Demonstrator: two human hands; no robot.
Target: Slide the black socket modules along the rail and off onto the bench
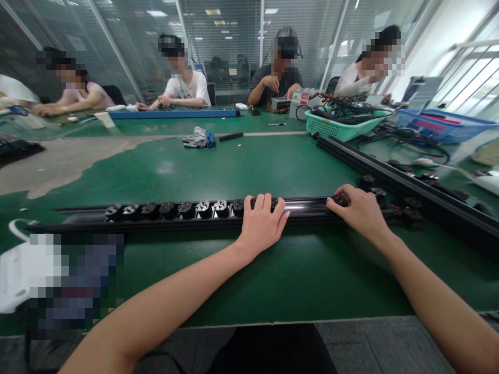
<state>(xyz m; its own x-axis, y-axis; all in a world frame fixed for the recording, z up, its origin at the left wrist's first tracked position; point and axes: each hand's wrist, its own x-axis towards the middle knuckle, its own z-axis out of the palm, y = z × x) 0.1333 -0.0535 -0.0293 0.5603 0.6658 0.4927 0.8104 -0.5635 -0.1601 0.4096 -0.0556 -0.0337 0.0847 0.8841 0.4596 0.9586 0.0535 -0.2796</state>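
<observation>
A long black channel rail [304, 206] lies across the green table in front of me. Several black round modules, which look like power sockets with metal contacts, sit in a row in its left part; one is this socket module [186, 209]. My left hand [262, 221] is curled over the right end of that row, with dark modules showing between its fingers, which partly hide them. Farther right, my right hand [360, 210] pinches a similar socket module [341, 199] at the rail, between thumb and fingers. Bare shiny channel shows between the two hands.
More loose modules [413, 213] lie right of my right hand, beside a second black rail [390, 176] set diagonally. Beyond are a green basket [339, 127] of cables, a blue basket [444, 127] and gloves [199, 138]. Several people sit across the table.
</observation>
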